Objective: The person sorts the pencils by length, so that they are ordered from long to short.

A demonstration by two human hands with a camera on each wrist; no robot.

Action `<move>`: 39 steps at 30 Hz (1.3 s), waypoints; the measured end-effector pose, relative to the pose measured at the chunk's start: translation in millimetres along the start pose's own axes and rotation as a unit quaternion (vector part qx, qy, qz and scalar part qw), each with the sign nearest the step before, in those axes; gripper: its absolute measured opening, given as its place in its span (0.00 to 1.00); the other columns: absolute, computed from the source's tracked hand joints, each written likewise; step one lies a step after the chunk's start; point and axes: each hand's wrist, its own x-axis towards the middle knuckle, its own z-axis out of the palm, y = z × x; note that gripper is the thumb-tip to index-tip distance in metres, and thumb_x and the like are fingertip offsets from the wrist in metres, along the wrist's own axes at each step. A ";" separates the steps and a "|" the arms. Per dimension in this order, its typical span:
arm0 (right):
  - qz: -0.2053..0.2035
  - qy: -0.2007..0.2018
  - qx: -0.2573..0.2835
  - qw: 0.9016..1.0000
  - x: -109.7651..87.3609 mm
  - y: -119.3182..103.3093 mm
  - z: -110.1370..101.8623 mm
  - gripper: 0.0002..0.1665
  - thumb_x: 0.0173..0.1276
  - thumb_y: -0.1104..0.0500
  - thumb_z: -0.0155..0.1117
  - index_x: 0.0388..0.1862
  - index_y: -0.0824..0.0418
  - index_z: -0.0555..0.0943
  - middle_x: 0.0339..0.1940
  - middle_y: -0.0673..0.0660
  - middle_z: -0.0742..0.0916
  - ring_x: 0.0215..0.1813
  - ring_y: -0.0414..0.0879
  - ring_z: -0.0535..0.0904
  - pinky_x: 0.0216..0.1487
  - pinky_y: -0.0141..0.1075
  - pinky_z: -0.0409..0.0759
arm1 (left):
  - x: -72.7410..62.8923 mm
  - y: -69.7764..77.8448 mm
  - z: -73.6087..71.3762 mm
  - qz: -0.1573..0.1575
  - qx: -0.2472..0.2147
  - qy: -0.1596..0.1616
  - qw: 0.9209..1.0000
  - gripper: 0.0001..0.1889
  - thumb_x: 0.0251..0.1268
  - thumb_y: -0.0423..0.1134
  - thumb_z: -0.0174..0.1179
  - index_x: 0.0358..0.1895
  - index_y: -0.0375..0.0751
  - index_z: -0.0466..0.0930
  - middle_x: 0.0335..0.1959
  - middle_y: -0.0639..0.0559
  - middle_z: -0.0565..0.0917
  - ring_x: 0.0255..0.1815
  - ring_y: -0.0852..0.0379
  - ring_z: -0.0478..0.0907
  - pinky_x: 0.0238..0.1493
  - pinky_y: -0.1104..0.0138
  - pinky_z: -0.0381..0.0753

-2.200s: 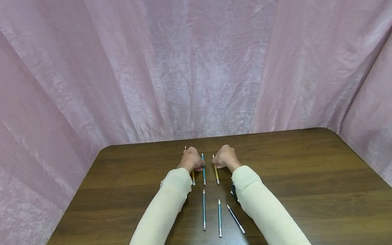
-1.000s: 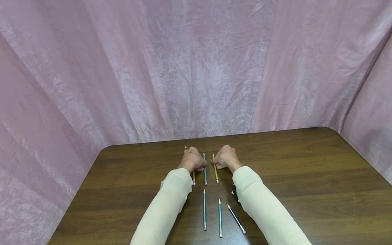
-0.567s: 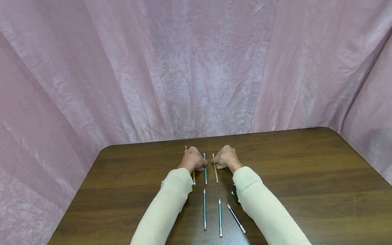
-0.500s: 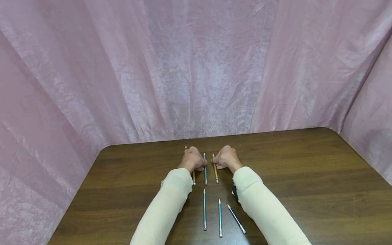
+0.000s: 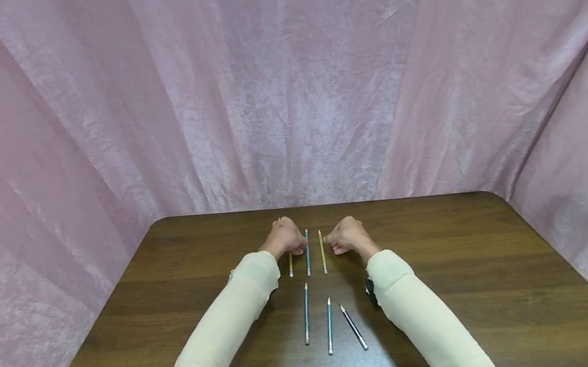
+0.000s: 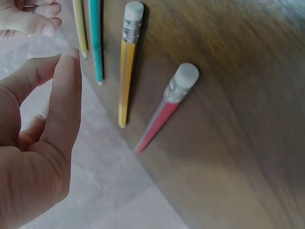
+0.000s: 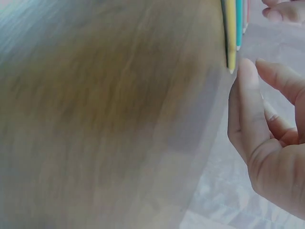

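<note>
My left hand [image 5: 286, 238] is over the far row of pencils, its fingertips right at a teal pencil [image 5: 307, 265]. In the left wrist view its thumb and forefinger come together with no pencil visible between them. A yellow pencil [image 5: 290, 266] runs partly under this hand, and a red pencil [image 6: 164, 112] lies beyond it, mostly hidden in the head view. My right hand [image 5: 348, 236] hovers just right of another yellow pencil [image 5: 323, 255]. A narrow gap shows between its thumb and finger in the right wrist view, with nothing held.
Nearer on the brown wooden table [image 5: 485, 284] lie two teal pencils [image 5: 306, 316] [image 5: 330, 329] and a slanted dark pencil [image 5: 353, 328], points away from me. A pink curtain [image 5: 287, 93] hangs behind the table's far edge.
My right hand has let go of the yellow pencil and drawn off to the right. My left hand has shifted slightly left, easing off the teal pencil. The pencils stay about where they were.
</note>
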 end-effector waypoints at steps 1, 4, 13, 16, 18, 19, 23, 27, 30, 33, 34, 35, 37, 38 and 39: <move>-0.005 -0.005 0.003 1.000 -2.4 0.7 -1.7 0.10 0.63 0.66 0.71 0.36 0.74 0.84 0.19 0.58 0.84 0.17 0.41 0.82 0.27 0.34 0.87 | -2.9 -0.9 -0.9 0.006 0.015 0.004 1.000 0.11 0.60 0.28 0.67 0.19 0.33 0.86 0.16 0.48 0.85 0.17 0.57 0.84 0.34 0.64 0.89; -0.018 -0.016 0.007 1.000 -9.5 2.2 -6.8 0.11 0.64 0.65 0.70 0.37 0.75 0.84 0.20 0.57 0.84 0.18 0.41 0.82 0.27 0.34 0.88 | -10.9 -4.6 -2.9 0.015 0.041 0.012 0.999 0.11 0.59 0.28 0.67 0.18 0.35 0.86 0.14 0.50 0.84 0.16 0.59 0.83 0.36 0.64 0.89; -0.041 -0.044 -0.006 0.998 -34.5 -0.3 -21.4 0.14 0.67 0.64 0.68 0.41 0.77 0.84 0.26 0.62 0.87 0.21 0.41 0.82 0.30 0.34 0.88 | -39.7 -11.2 -9.2 0.055 -0.001 -0.008 0.998 0.05 0.59 0.30 0.68 0.28 0.31 0.88 0.17 0.48 0.85 0.20 0.55 0.86 0.27 0.68 0.88; -0.050 -0.062 -0.009 0.997 -43.7 -0.3 -20.8 0.14 0.68 0.63 0.67 0.41 0.78 0.84 0.28 0.64 0.87 0.22 0.41 0.83 0.31 0.35 0.88 | -52.9 -17.3 -10.5 0.070 -0.018 -0.015 0.997 0.05 0.59 0.29 0.68 0.28 0.30 0.88 0.16 0.47 0.85 0.20 0.55 0.86 0.29 0.65 0.89; -0.053 -0.071 -0.004 0.996 -49.9 0.0 -19.2 0.14 0.68 0.64 0.67 0.40 0.77 0.84 0.28 0.64 0.87 0.22 0.41 0.82 0.31 0.36 0.89 | -61.8 -22.0 -10.5 0.079 -0.027 -0.023 0.996 0.05 0.58 0.28 0.68 0.27 0.29 0.87 0.15 0.47 0.84 0.19 0.54 0.85 0.28 0.64 0.89; -0.056 -0.075 0.001 0.996 -52.7 0.4 -17.7 0.13 0.68 0.64 0.66 0.39 0.77 0.84 0.27 0.64 0.87 0.22 0.41 0.82 0.31 0.36 0.89 | -66.1 -24.5 -10.0 0.084 -0.029 -0.026 0.996 0.05 0.58 0.28 0.68 0.27 0.29 0.87 0.14 0.47 0.84 0.19 0.54 0.85 0.28 0.63 0.89; -0.066 -0.081 0.002 0.995 -63.9 4.0 -11.6 0.11 0.67 0.66 0.66 0.35 0.77 0.84 0.22 0.60 0.85 0.21 0.41 0.82 0.29 0.36 0.88 | -81.0 -32.7 -6.2 0.089 -0.040 -0.043 0.994 0.05 0.57 0.27 0.68 0.25 0.30 0.86 0.14 0.48 0.83 0.19 0.52 0.85 0.27 0.63 0.89; -0.074 -0.076 -0.012 0.994 -74.3 7.9 -8.6 0.09 0.66 0.67 0.67 0.33 0.76 0.85 0.19 0.58 0.85 0.20 0.42 0.82 0.27 0.37 0.88 | -90.6 -38.7 -0.8 0.096 -0.033 -0.057 0.993 0.06 0.56 0.27 0.69 0.23 0.32 0.86 0.14 0.49 0.83 0.17 0.56 0.84 0.26 0.63 0.89; -0.069 -0.089 0.009 0.994 -81.6 10.5 -8.2 0.10 0.66 0.67 0.66 0.34 0.77 0.84 0.22 0.60 0.85 0.21 0.42 0.82 0.27 0.36 0.88 | -95.4 -41.0 1.8 0.097 -0.030 -0.059 0.993 0.06 0.56 0.27 0.69 0.23 0.32 0.85 0.14 0.49 0.83 0.16 0.58 0.82 0.25 0.63 0.88; -0.058 -0.115 0.047 0.991 -88.3 13.0 -7.6 0.11 0.66 0.67 0.65 0.37 0.79 0.82 0.25 0.62 0.86 0.22 0.41 0.81 0.28 0.36 0.88 | -99.5 -42.6 3.8 0.098 -0.028 -0.066 0.993 0.07 0.56 0.26 0.69 0.22 0.34 0.85 0.14 0.50 0.83 0.16 0.59 0.82 0.24 0.65 0.88; -0.055 -0.124 0.056 0.989 -90.0 13.9 -7.4 0.12 0.67 0.67 0.65 0.38 0.79 0.82 0.25 0.62 0.85 0.23 0.41 0.81 0.29 0.36 0.88 | -101.0 -42.8 4.3 0.098 -0.028 -0.070 0.992 0.07 0.56 0.27 0.69 0.21 0.34 0.85 0.14 0.50 0.83 0.16 0.59 0.82 0.23 0.66 0.87; -0.052 -0.132 0.065 0.988 -92.0 14.6 -7.0 0.12 0.67 0.67 0.65 0.38 0.80 0.82 0.25 0.61 0.85 0.23 0.41 0.81 0.29 0.36 0.88 | -102.2 -43.4 5.0 0.098 -0.027 -0.073 0.992 0.08 0.56 0.27 0.69 0.21 0.34 0.85 0.14 0.49 0.83 0.15 0.59 0.82 0.23 0.66 0.87; -0.049 -0.141 0.073 0.986 -96.0 15.8 -6.3 0.13 0.66 0.67 0.65 0.39 0.80 0.81 0.24 0.60 0.85 0.23 0.41 0.81 0.29 0.36 0.88 | -104.8 -44.4 6.2 0.100 -0.024 -0.080 0.991 0.09 0.56 0.27 0.69 0.20 0.35 0.84 0.14 0.49 0.83 0.15 0.58 0.82 0.22 0.67 0.87; -0.048 -0.144 0.074 0.986 -98.0 16.4 -5.9 0.13 0.66 0.66 0.65 0.39 0.80 0.81 0.24 0.59 0.85 0.22 0.41 0.81 0.29 0.36 0.88 | -105.8 -45.0 6.8 0.101 -0.024 -0.081 0.991 0.09 0.57 0.27 0.69 0.20 0.35 0.84 0.14 0.49 0.83 0.15 0.58 0.82 0.22 0.67 0.87; -0.046 -0.146 0.075 0.985 -99.8 17.0 -5.5 0.13 0.66 0.66 0.65 0.39 0.80 0.81 0.23 0.59 0.85 0.22 0.41 0.81 0.28 0.36 0.88 | -106.7 -45.8 7.5 0.102 -0.023 -0.082 0.991 0.09 0.57 0.27 0.70 0.20 0.35 0.84 0.14 0.49 0.83 0.15 0.58 0.82 0.22 0.66 0.87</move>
